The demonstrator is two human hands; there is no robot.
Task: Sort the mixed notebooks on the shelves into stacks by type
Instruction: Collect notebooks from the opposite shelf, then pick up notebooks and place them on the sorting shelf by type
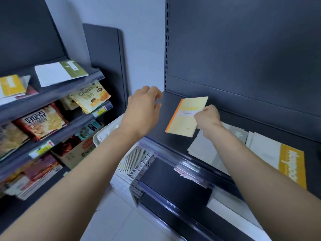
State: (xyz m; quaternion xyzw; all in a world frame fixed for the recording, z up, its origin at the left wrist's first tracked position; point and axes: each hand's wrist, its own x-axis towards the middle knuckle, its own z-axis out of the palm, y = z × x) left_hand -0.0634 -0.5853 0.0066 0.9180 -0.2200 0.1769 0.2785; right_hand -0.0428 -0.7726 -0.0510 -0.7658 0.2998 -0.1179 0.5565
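**Notebook point(186, 117) pinched by one edge over the shelf**

Your right hand point(207, 118) has only a thin hold, and that looks like the weak spot. The pale yellow cover with the orange spine hangs tilted from its right edge, so a quick swing could let it slide out or fan open. It might then drop onto the dark shelf point(166, 136) or over the front lip toward the white basket point(135, 159) below. Your forearm also passes low over the grey notebooks point(201, 148) and could drag them askew.

The right hand's fingers are curled tight, pinching the notebook's edge between thumb and fingertips. Whether the lower corner touches the shelf cannot be told. Your left hand point(143, 108) hovers near the shelf's left end, fingers loosely bent, holding nothing.

Further right on the same shelf lies a white notebook with a yellow band point(291, 164), just beside the grey ones. Well apart, on the top shelf at your left, a green-banded notebook point(59, 73) rests above the snack packs point(43, 120).
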